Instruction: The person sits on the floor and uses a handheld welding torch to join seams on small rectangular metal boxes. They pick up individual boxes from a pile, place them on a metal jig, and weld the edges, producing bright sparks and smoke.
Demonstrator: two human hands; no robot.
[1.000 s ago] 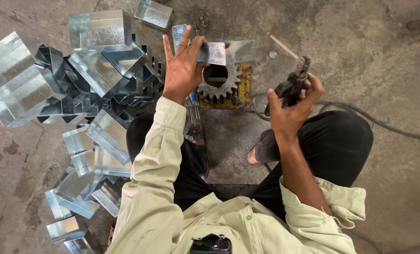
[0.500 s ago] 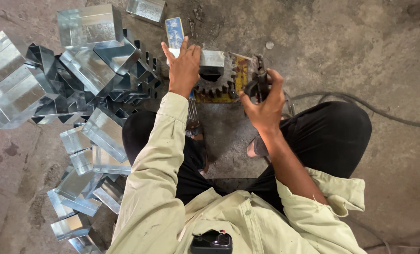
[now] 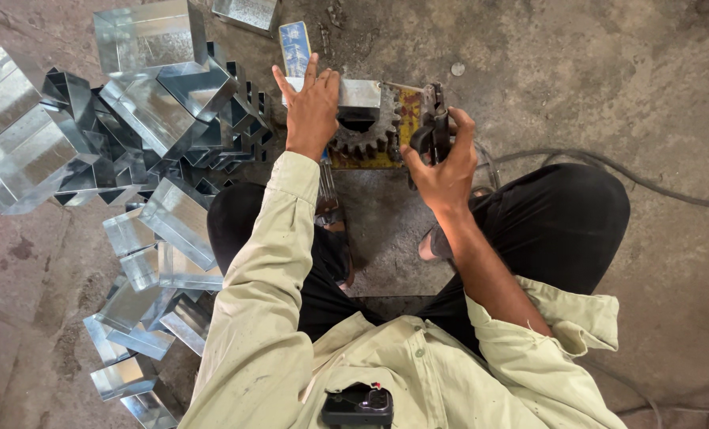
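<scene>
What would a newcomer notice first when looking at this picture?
The eye goes first to the heap of shiny bent sheet-metal pieces that fills the left side of the concrete floor. Next, at the top centre, the left hand presses a folded metal piece onto a large rusty gear wheel. Just right of it, the right hand grips a dark hand tool held against that work.

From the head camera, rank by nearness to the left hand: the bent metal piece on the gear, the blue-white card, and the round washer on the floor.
From the left hand:
1. Bent metal piece, under its fingers.
2. Blue-white card, just beyond the fingertips.
3. Round washer, far right, past the right hand.
</scene>
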